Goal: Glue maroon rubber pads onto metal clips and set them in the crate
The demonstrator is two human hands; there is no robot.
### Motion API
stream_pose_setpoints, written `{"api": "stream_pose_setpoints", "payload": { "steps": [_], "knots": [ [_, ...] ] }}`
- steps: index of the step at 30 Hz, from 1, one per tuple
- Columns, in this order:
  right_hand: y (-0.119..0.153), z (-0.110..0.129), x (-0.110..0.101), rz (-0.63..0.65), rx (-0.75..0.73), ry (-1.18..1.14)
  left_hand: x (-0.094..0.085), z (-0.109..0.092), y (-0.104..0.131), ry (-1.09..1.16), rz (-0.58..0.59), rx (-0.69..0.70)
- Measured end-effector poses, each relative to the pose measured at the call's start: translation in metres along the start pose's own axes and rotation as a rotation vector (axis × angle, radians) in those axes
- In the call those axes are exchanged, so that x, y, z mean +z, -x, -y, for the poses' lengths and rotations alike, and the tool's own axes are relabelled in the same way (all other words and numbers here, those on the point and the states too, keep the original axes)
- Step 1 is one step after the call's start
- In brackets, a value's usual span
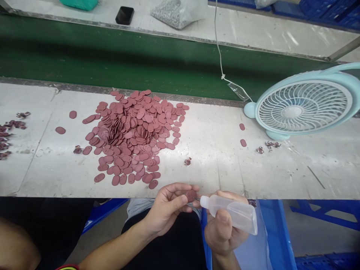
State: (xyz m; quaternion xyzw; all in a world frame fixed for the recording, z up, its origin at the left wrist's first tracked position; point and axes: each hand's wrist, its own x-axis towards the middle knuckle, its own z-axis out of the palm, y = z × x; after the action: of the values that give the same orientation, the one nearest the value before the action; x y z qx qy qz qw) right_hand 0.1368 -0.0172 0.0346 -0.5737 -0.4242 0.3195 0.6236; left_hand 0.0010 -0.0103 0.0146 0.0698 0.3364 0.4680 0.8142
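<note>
My left hand [171, 208] pinches a small reddish-brown oval disc [191, 195] between thumb and fingers, just past the table's front edge. In my right hand [225, 228] is a translucent white squeeze bottle [233, 212], tilted so its thin tip meets or nearly meets the disc; I cannot tell whether they touch. A large heap of similar oval discs [140, 123] spreads over the white table beyond my left hand. One small dark brown-and-silver piece [187, 161] lies between the heap and the right side.
A pale blue fan [303, 107] stands at the right, its white cord [219, 48] running upward. Small dark pieces [272, 145] lie by it, others at far left. On the rear shelf are a black device [124, 15] and a clear bag [180, 13]. Below right is a blue crate [277, 228].
</note>
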Motion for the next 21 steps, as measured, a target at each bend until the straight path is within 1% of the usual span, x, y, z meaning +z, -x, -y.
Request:
{"api": "stream_pose_setpoints", "payload": {
  "steps": [2, 8, 11, 16, 19, 21],
  "knots": [
    [-0.0004, 0.0004, 0.0003, 0.0, -0.013, 0.005, -0.0001, 0.0, -0.0002, 0.002, 0.004, 0.005],
    [-0.0021, 0.0029, 0.0002, 0.035, 0.052, -0.129, 0.0003, 0.0002, -0.0003, 0.019, 0.034, 0.002],
    [-0.0037, 0.0038, -0.0001, 0.051, 0.065, -0.135, 0.0001, 0.0008, -0.0006, 0.016, 0.021, -0.004],
    [-0.0031, 0.0021, -0.0025, 0.087, 0.038, -0.133, -0.0003, 0.0021, -0.0001, 0.005, 0.008, -0.011],
    [-0.0002, 0.0048, -0.0028, 0.098, 0.05, -0.1, -0.0002, 0.0023, -0.0005, 0.003, 0.006, -0.008],
    [-0.003, 0.0086, -0.0023, 0.09, 0.086, -0.145, 0.0, 0.0023, -0.0008, 0.007, 0.011, -0.005]
  ]
}}
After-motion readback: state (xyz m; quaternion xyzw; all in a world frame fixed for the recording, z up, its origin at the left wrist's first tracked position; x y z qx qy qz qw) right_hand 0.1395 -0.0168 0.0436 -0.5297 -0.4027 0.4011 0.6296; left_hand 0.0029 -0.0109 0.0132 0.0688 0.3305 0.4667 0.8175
